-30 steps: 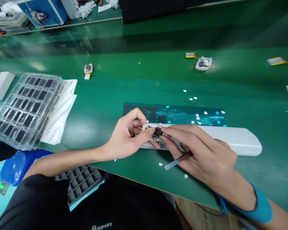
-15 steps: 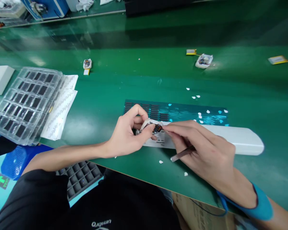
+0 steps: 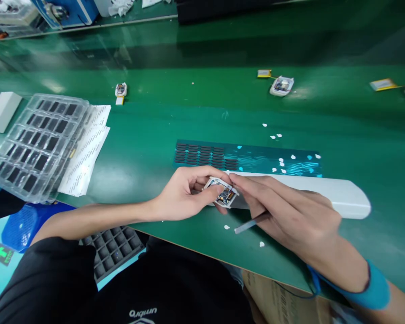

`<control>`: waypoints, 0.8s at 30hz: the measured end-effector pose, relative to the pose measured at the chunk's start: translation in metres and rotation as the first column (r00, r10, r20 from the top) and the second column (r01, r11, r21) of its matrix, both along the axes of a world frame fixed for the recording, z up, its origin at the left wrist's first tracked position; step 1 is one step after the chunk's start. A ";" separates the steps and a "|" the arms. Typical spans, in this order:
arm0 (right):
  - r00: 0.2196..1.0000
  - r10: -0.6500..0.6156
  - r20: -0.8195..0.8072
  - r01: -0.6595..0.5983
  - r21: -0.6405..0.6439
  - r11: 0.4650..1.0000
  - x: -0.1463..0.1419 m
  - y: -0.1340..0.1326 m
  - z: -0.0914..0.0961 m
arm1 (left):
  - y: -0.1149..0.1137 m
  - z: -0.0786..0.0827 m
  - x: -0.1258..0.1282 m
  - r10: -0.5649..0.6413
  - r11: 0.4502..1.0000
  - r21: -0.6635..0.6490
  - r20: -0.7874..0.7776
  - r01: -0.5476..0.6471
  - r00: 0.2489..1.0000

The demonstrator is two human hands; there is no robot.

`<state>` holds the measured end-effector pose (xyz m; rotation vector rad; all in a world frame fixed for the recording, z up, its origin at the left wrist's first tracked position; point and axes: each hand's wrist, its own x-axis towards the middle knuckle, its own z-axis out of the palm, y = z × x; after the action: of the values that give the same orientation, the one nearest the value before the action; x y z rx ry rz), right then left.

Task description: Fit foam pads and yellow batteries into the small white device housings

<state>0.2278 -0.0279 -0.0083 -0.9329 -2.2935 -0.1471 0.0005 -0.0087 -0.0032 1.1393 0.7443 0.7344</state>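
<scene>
My left hand [image 3: 185, 193] is closed on a small white device housing [image 3: 227, 196] with an exposed circuit board, its thumb lying over the board. My right hand [image 3: 290, 211] has its fingertips at the housing's upper right edge and keeps a pair of metal tweezers [image 3: 251, 223] tucked in the palm, the end sticking out to the left. Beneath both hands lies a long white block with a rounded end [image 3: 337, 198]. Just behind it is a teal film strip [image 3: 256, 155] bearing rows of dark pieces and some white round stickers.
At left, clear plastic trays [image 3: 37, 144] of dark parts lie on printed white sheets [image 3: 87, 153]. Similar housings with battery cells stand farther back, one housing [image 3: 282, 86] right of centre and another housing [image 3: 120, 89] at left. A blue wrist strap [image 3: 367, 288] with a cord circles my right wrist.
The housing has turned in my left hand, so its circuit board now faces up more fully. My left index finger has come forward along its upper edge, and the tweezers have swung slightly left.
</scene>
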 end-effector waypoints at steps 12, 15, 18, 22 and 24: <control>0.928 -0.370 0.049 0.369 0.043 0.929 0.012 0.012 0.023 | -0.001 0.007 0.000 0.013 0.999 -0.032 -0.019 -0.013 1.000; 0.973 -0.231 0.023 0.231 0.030 0.973 0.009 0.006 0.017 | 0.000 0.005 0.000 0.046 0.996 -0.076 0.002 -0.046 0.999; 0.994 -0.083 0.071 0.079 0.052 0.996 0.007 -0.003 0.006 | 0.001 0.004 -0.001 0.048 0.994 -0.104 0.030 -0.045 0.998; 0.995 -0.027 0.092 0.025 0.017 1.000 0.004 -0.008 -0.001 | 0.000 0.005 -0.001 0.036 0.994 -0.104 0.033 -0.032 0.999; 0.996 -0.012 0.087 0.012 0.002 1.000 0.003 -0.006 0.000 | -0.001 0.006 0.000 0.026 0.995 -0.099 0.024 -0.023 0.999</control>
<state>0.2310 -0.0341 -0.0080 -0.9567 -2.3673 -0.1987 0.0002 -0.0097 0.0026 1.0314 0.7657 0.7239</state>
